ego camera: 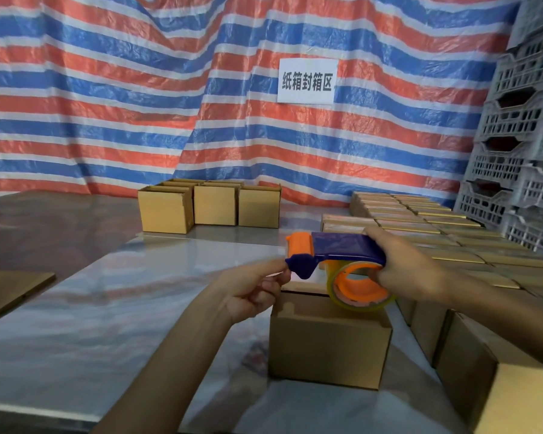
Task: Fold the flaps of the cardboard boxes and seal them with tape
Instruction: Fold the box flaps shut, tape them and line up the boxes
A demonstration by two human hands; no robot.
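A small cardboard box (328, 336) stands on the table in front of me with its top flaps folded down. Above it I hold a blue and orange tape dispenser (336, 250) loaded with a roll of clear tape (358, 300). My right hand (411, 267) grips the dispenser at its rear end, over the roll. My left hand (254, 288) pinches at the blue tip under the orange front roller, its other fingers curled. Whether a tape end is between those fingertips cannot be seen.
Three brown boxes (212, 205) stand in a row at the back of the grey table (107, 308). Several more boxes (436, 242) fill the right side. Grey plastic crates (521, 136) are stacked at far right. Flat cardboard (10, 289) lies at left.
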